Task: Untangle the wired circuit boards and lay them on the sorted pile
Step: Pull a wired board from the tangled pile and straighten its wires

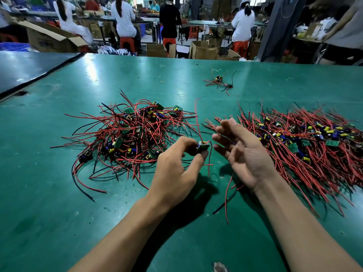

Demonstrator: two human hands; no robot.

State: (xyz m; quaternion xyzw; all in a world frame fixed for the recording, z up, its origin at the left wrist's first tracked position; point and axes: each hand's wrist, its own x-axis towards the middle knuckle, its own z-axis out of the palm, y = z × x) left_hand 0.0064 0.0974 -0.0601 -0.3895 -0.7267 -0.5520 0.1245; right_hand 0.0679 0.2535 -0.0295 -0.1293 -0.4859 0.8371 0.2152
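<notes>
A tangled heap of small green circuit boards [129, 134] with red and black wires lies on the green table, left of centre. To the right spreads the sorted pile [306, 138], its wires lying roughly parallel. My left hand [174, 169] pinches one small circuit board [203, 147] between thumb and fingertips, just above the table between the two heaps. Red wires from this board rise upward and hang down. My right hand [241, 152] hovers beside it, palm turned toward the board, fingers loosely spread and holding nothing.
A small separate bundle of boards and wires [220, 82] lies farther back on the green table [59, 193]. A rubber band [162, 82] lies near it. Beyond the table's far edge stand cardboard boxes [202, 50], red stools and several seated workers.
</notes>
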